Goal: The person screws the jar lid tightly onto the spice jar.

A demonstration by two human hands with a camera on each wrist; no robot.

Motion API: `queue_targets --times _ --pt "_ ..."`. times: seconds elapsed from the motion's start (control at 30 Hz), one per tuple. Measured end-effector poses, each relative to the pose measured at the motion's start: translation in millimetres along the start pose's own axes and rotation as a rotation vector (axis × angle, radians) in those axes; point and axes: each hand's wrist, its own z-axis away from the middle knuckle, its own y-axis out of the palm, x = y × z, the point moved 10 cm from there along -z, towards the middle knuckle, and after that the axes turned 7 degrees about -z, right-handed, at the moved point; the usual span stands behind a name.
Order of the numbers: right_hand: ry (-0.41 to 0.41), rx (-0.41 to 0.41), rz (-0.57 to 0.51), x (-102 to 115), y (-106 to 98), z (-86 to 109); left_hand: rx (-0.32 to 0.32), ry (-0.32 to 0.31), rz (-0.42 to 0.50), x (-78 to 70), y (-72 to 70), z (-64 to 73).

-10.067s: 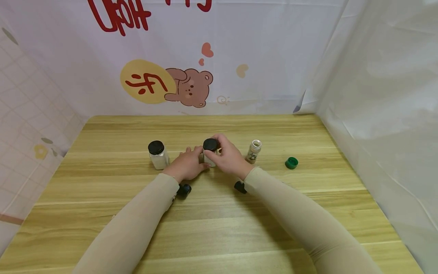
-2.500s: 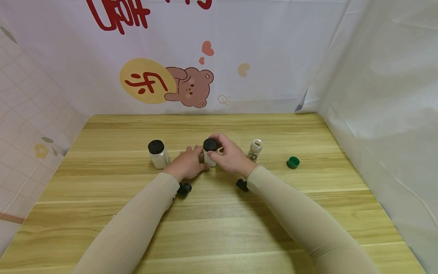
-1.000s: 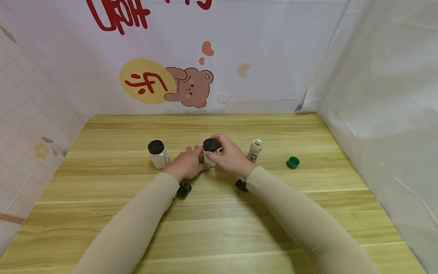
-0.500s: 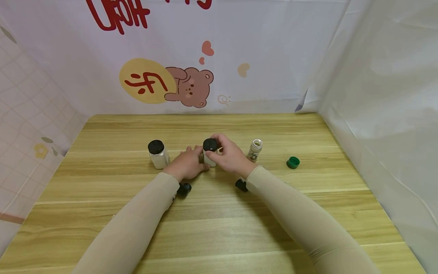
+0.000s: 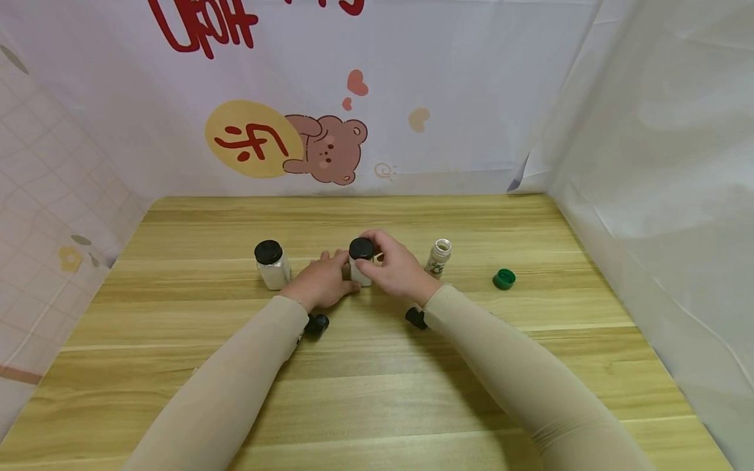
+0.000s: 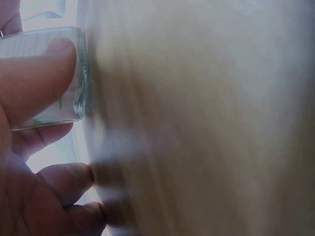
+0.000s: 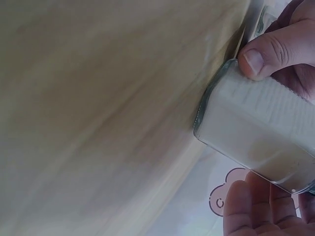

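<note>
A square glass jar of white powder (image 5: 360,275) with a black lid (image 5: 360,248) stands on the wooden table, between both hands. My left hand (image 5: 323,282) grips the lower body of the jar; in the left wrist view its thumb (image 6: 44,73) lies across the glass, other fingers behind. With thumb and fingers, my right hand (image 5: 397,268) holds the lid from the right. The right wrist view shows the powder-filled glass (image 7: 256,123) close up, its lid end cut off at the edge. A second black-lidded jar (image 5: 273,271) stands left of my left hand.
An uncapped small glass seasoning bottle (image 5: 438,261) stands right of my right hand, its base partly hidden. Further right lies a green cap (image 5: 504,279) with its hollow side up. Black wrist-worn pieces (image 5: 318,326) show beneath the sleeves. A printed curtain (image 5: 459,150) borders the table's back.
Both hands stay on the same jar throughout. The right hand's thumb and fingers shift slightly back and forth around the lid; the other jar, bottle and cap stay put.
</note>
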Motion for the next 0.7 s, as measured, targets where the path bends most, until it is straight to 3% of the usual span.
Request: queue_targets --times 0.7 --pt "0.022 -0.011 -0.008 -1.5 -0.4 -0.3 0.009 0.001 -0.003 0.7 0.3 -0.6"
